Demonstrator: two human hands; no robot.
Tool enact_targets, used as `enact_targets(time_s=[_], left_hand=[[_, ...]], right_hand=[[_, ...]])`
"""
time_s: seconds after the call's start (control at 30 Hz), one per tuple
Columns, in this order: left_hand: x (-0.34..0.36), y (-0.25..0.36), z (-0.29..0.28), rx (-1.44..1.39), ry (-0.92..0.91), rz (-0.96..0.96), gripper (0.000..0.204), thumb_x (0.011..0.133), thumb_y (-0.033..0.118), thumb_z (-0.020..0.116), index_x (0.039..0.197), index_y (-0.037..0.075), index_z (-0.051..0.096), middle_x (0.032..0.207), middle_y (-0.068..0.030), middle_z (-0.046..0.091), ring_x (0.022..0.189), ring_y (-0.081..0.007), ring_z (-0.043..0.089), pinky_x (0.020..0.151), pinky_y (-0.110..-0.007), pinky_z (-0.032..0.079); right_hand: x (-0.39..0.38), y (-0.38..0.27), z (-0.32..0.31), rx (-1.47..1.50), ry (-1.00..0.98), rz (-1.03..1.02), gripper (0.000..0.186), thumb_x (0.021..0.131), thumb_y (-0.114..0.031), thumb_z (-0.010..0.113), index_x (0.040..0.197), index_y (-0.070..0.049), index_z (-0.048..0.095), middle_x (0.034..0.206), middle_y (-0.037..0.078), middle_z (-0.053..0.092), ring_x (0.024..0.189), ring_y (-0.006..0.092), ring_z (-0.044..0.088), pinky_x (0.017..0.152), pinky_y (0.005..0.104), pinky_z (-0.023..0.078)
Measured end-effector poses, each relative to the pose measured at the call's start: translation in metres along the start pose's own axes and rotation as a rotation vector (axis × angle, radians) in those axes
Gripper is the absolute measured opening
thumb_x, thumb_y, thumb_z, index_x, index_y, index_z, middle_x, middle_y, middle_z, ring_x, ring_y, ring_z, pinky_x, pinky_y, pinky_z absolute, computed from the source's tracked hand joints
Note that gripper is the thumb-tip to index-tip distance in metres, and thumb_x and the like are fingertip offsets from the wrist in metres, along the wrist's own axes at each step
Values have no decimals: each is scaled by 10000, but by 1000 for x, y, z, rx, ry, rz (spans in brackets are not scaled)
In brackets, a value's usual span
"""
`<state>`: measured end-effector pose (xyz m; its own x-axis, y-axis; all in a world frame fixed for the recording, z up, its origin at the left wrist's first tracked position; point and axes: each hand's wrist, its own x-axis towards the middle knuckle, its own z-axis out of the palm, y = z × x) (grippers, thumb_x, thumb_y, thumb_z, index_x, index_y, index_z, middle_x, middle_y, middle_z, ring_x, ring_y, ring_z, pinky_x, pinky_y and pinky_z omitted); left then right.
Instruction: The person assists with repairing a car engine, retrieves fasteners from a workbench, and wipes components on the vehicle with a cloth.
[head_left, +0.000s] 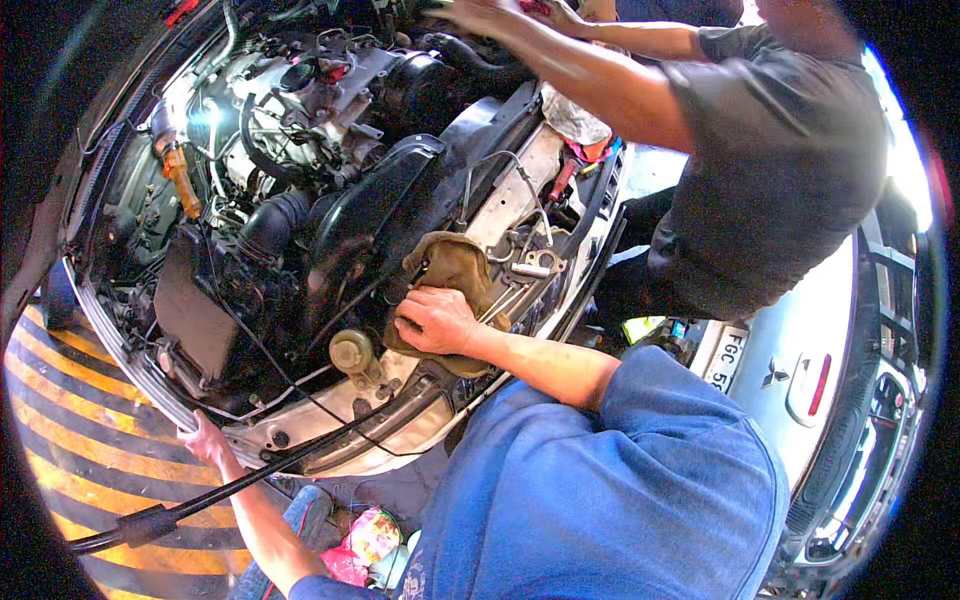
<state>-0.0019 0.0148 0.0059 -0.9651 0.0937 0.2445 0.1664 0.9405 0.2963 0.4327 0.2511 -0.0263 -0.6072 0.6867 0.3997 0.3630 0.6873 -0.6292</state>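
Note:
My left hand is closed round the outer edge of the car's fender, at the front corner of the engine bay. Out over the front panel, my right hand has its fingers curled on a brown cloth that is draped there. What lies under the cloth is hidden. A round tan cap sits just left of that hand. Beyond the cloth, a metal part with holes and some thin metal rods rest on the panel.
A co-worker in a dark grey shirt reaches over the engine. An orange-handled work lamp glows in the bay, its black cord trailing forward. A red-handled tool lies right. Another silver car stands close by.

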Motion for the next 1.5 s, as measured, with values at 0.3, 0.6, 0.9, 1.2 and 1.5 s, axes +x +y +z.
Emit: enact_targets(time_s=[0.3,0.6,0.9,1.2,1.5], left_hand=[[2,-4,2,18,18,-3,713,753,523,651,1245,37,482,1119,-248,602,1023,-417,579,859,-483,447],[-1,1,-3,32,-10,-53,622,767,465,648,1233,85,489,1094,-184,622,987,-376,605,833,-463,471],[-10,13,-12,-49,39,-23,612,775,415,645,1253,76,470,1130,-187,600,1017,-391,584,874,-465,448],[-9,10,-9,-36,29,-49,572,774,369,636,1237,65,493,1152,-188,591,1035,-380,577,877,-445,441],[-1,0,-2,9,-2,-65,609,782,432,639,1247,78,472,1087,-228,615,979,-426,595,843,-498,460]], right_hand=[[2,-2,-3,-3,-8,0,177,752,-218,630,690,-79,540,680,78,553,650,276,586,552,397,481],[4,-6,-4,-14,-22,10,153,745,-230,624,734,-85,575,693,76,564,663,273,593,561,392,487],[5,-7,-4,-62,-44,41,154,762,-231,637,731,-88,588,680,88,566,645,277,591,557,392,482],[4,-3,-3,-3,7,-1,124,733,-208,650,733,-96,598,682,71,573,635,262,594,560,375,493],[2,-2,-5,-26,-18,-6,133,742,-205,652,728,-90,588,675,62,563,643,256,593,547,372,486]])
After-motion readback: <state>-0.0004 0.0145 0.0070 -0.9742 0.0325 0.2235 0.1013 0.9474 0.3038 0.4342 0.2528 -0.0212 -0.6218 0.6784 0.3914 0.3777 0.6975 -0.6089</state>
